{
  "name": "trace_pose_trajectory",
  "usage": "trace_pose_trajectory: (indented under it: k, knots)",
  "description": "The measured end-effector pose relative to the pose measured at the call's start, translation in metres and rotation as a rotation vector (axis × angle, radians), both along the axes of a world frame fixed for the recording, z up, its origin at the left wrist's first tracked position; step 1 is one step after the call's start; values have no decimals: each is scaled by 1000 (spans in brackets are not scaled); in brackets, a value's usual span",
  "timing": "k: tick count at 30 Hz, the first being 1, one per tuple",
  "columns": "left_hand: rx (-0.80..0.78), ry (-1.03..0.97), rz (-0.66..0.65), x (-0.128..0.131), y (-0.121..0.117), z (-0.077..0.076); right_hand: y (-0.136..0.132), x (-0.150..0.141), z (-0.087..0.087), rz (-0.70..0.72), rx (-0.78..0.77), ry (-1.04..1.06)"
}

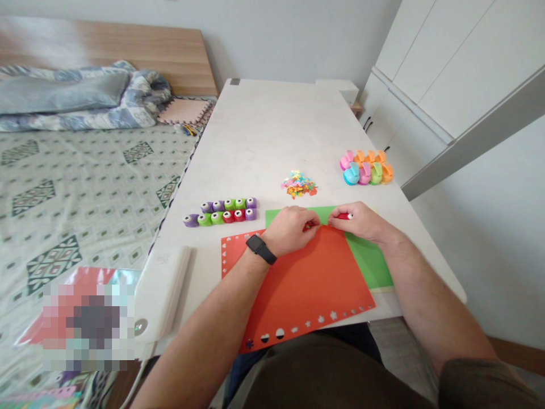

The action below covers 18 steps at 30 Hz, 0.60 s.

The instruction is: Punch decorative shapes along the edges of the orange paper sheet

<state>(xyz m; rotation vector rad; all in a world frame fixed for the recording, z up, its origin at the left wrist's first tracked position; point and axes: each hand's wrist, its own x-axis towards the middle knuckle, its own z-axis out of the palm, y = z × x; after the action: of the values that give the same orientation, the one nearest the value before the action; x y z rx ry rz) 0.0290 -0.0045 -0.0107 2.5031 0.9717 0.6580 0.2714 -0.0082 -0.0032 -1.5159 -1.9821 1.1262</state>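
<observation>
A red paper sheet (306, 284) with punched shapes along its edges lies on the white table (264, 136), over a green sheet (370, 261). My left hand (292, 227), with a black watch on its wrist, pinches the red sheet's far corner. My right hand (361, 220) is closed on a small red paper punch (344, 216) at that same corner. Both hands meet at the far edge of the red sheet.
Two rows of small punches (225, 211) stand left of the sheets. A heap of coloured cut-outs (298, 184) lies behind them, and a cluster of larger punches (367, 167) sits at the right. A white box (164, 289) rests at the table's left edge; a bed (85, 170) is beyond.
</observation>
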Motion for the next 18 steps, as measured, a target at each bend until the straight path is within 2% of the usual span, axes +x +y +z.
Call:
trace_pose_trajectory:
  k: [18]
  knots:
    - [-1,1,-8,1,1,-1,-2,-1,4,37,-39,24]
